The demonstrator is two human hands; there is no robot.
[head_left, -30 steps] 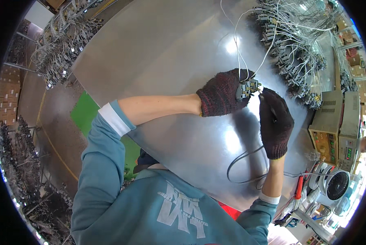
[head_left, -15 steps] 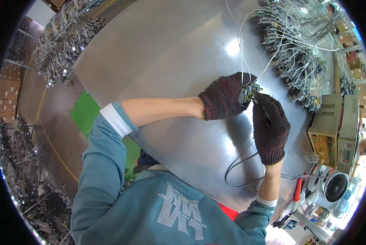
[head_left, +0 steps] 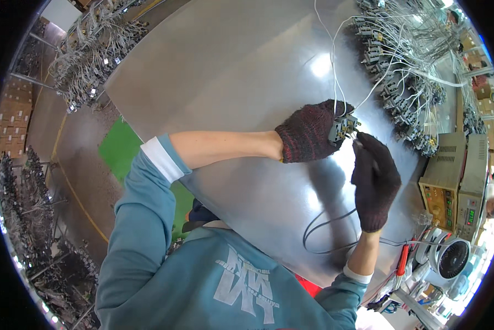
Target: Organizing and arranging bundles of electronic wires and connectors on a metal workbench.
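Gripping a small grey connector [head_left: 341, 127], gloved left hand [head_left: 308, 135].

Stacked brown cardboard boxes [head_left: 17, 115] at the far left, piled in rows beside the floor's yellow line. At the right edge of the bench [head_left: 230, 71], two beige box-shaped instruments: the nearer-left one [head_left: 438, 190] with a yellowish front panel and small dark displays, the right one [head_left: 471, 192] with small lit green and red readouts. Writing too small to tell.
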